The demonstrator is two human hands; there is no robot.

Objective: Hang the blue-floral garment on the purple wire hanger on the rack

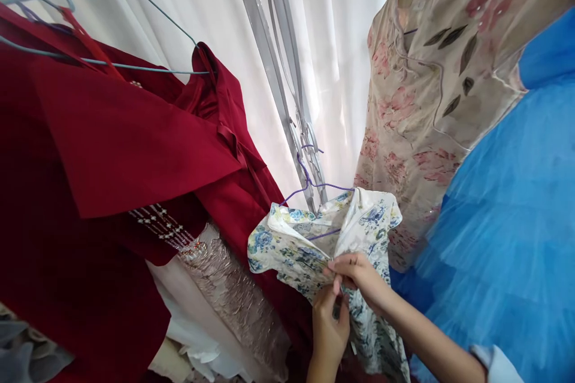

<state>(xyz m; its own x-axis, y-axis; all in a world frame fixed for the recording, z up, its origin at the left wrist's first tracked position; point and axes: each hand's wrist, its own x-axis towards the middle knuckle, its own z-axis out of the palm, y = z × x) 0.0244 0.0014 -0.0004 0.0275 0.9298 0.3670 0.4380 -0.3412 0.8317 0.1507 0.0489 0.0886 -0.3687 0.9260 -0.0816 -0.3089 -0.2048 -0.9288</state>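
Note:
A white dress (287,251) with a blue and yellow flower print hangs from a purple wire hanger (308,182) in the middle of the view. Its neckline lies in a V. At the bottom of that V, my right hand (354,270) pinches the cloth between thumb and fingers. Just below it, my left hand (330,314) is closed on the front of the same dress, fingertips close to the right hand's. Any small fastener between the fingers is too hidden to make out.
Dark red satin garments (148,131) on a pale green hanger (148,69) fill the left. To the right hang a beige dress with pink flowers (404,108) and a blue tulle dress (503,215). Grey metal poles (269,30) stand before a white curtain (341,42).

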